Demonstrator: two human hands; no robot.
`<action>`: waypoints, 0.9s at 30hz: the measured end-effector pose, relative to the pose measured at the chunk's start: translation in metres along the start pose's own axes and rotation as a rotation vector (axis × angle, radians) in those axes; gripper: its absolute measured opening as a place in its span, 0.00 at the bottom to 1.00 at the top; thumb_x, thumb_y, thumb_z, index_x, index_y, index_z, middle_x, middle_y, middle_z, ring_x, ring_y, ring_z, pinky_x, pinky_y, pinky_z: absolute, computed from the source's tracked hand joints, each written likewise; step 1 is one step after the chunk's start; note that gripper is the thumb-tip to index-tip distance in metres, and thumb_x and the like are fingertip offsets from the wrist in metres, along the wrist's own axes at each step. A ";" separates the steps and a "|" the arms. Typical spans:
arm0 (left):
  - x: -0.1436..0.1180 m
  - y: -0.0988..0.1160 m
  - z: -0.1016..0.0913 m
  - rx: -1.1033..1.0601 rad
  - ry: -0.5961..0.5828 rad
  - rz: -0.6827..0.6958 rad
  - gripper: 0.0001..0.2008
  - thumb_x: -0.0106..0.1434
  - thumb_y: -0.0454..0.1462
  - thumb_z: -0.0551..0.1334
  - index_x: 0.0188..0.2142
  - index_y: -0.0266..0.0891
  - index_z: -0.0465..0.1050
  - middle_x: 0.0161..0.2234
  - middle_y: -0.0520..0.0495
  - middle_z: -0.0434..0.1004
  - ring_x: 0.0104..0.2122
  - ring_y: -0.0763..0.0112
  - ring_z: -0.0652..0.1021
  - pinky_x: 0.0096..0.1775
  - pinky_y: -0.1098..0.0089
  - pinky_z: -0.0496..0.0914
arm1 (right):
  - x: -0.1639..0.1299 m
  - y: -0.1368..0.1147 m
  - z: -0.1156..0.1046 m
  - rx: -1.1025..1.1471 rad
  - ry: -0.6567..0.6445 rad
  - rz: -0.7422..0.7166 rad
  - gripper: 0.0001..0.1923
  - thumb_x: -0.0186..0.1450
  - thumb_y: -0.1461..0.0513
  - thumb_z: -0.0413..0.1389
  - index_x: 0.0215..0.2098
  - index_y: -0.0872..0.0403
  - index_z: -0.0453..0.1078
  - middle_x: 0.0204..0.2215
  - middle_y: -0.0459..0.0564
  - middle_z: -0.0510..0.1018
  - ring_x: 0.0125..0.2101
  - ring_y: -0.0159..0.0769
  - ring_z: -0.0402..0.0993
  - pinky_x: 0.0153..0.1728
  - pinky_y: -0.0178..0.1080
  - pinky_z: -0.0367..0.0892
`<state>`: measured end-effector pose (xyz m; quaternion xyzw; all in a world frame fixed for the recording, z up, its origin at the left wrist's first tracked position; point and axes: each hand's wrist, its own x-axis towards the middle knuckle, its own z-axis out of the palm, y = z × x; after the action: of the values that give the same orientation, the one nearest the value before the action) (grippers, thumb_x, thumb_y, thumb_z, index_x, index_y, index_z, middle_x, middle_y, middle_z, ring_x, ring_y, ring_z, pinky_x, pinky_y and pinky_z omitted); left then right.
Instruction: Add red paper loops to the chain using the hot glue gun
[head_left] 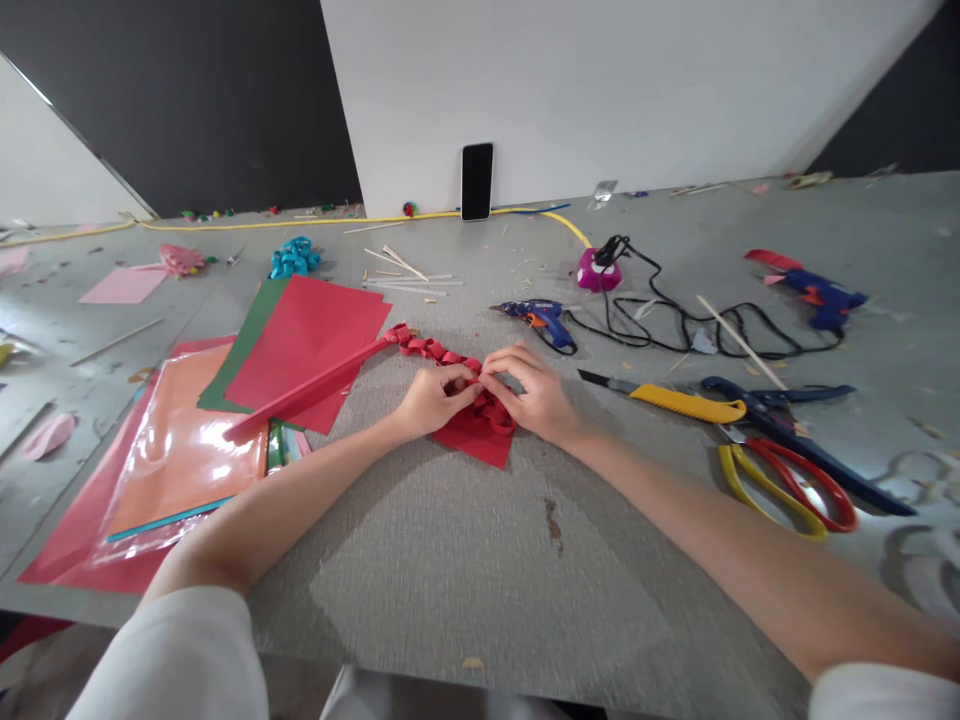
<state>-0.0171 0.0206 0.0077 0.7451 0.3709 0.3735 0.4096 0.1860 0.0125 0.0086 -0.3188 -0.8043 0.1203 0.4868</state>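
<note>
A long red paper strip [315,388] lies across the grey table [465,560], flat at its left end and folded into a zigzag chain toward the middle. My left hand [433,398] and my right hand [534,392] meet at the chain's right end, and both pinch the folded red paper there. Under my fingers the paper bunches into a small red piece [480,440] resting on the table. My forearms reach in from the bottom corners of the view.
Stacked red, green and orange sheets [300,340] lie at left. A blue glue gun [544,320], a yellow-handled cutter [675,402], scissors [787,470] and black cable [675,325] lie at right. A phone [477,180] leans on the white wall.
</note>
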 end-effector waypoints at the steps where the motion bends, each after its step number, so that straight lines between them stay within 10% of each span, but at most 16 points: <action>1: 0.000 0.000 0.000 0.001 -0.002 0.001 0.17 0.67 0.48 0.65 0.29 0.37 0.72 0.22 0.56 0.61 0.24 0.76 0.61 0.29 0.72 0.54 | 0.000 0.000 0.000 -0.001 -0.001 0.002 0.05 0.75 0.59 0.57 0.40 0.48 0.73 0.38 0.50 0.81 0.42 0.41 0.78 0.48 0.49 0.74; 27: 0.003 0.011 -0.006 -0.428 0.025 -0.127 0.23 0.61 0.54 0.71 0.31 0.36 0.72 0.23 0.55 0.67 0.23 0.80 0.65 0.28 0.73 0.59 | -0.003 -0.001 -0.004 0.050 -0.082 0.017 0.15 0.74 0.58 0.58 0.58 0.45 0.70 0.50 0.53 0.81 0.51 0.44 0.78 0.55 0.50 0.76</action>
<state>-0.0185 0.0209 0.0209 0.6115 0.3344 0.4266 0.5765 0.1904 0.0100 0.0093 -0.3082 -0.8175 0.1576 0.4604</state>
